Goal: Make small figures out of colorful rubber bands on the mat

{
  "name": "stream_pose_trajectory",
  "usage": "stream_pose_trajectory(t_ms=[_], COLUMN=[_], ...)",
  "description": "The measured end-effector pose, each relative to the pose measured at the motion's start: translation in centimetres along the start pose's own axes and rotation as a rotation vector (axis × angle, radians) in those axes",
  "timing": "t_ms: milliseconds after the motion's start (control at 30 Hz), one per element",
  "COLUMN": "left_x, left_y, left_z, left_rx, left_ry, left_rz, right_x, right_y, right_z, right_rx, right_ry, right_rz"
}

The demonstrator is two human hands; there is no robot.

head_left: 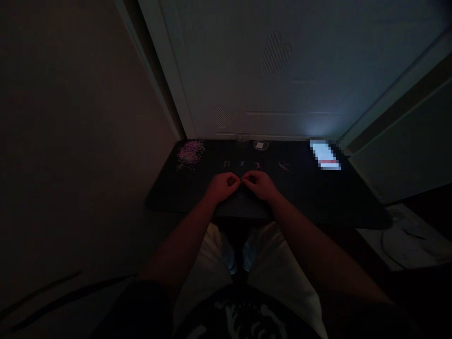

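My left hand (pixel 223 185) and my right hand (pixel 260 183) meet over the near middle of a dark table (pixel 303 200). Thumb and forefinger are pinched together on each, and the fingertips of the two hands almost touch. Anything between them is too small and dim to make out. Just beyond my fingers lie little clusters of thin bands or strands: a yellowish one (pixel 226 164), a pale one (pixel 242 164), a red one (pixel 257 165) and a purplish one (pixel 283 165). A bigger heap of pink and purple strands (pixel 191 152) is at the far left.
At the table's back edge stand a clear round tub (pixel 242 137) and a clear round lid (pixel 261 145) with a white square on it. A lit phone-like screen (pixel 325 155), pixelated, lies far right. A pale panel (pixel 243 61) with heart patterns rises behind the table. The light is dim.
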State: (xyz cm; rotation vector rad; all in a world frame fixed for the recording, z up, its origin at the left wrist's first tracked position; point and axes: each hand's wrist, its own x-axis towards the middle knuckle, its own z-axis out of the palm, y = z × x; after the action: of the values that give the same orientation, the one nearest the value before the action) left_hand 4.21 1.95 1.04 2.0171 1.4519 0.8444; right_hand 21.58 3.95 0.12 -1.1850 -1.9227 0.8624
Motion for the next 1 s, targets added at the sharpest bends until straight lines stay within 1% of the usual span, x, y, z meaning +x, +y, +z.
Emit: stream_pose_trajectory(t_ms=[233,400,633,833,1000], left_x=[0.00,-0.05,-0.14,0.06,0.02], left_y=[0.16,-0.09,0.04,-0.34,-0.37], left_z=[0.00,0.00,0.02,0.17,0.14], left_rx=[-0.012,-0.050,-0.054,-0.040,-0.028], left_ry=[0.018,0.033,0.057,0.011,0.004], left_rz=[-0.005,0.009,0.032,0.011,-0.006], right_x=[-0.07,-0.13,-0.11,-0.08,-0.02], right_y=[-0.27,-0.57,-0.39,-0.31,-0.14], right_z=[-0.14,-0.23,-0.18,-0.14,-0.12], right_rx=[-0.053,-0.043,-0.062,-0.072,-0.040], right_ry=[0.024,0.003,-0.016,-0.008,0.012], right_rz=[-0.031,-0.036,-0.041,-0.028,-0.031])
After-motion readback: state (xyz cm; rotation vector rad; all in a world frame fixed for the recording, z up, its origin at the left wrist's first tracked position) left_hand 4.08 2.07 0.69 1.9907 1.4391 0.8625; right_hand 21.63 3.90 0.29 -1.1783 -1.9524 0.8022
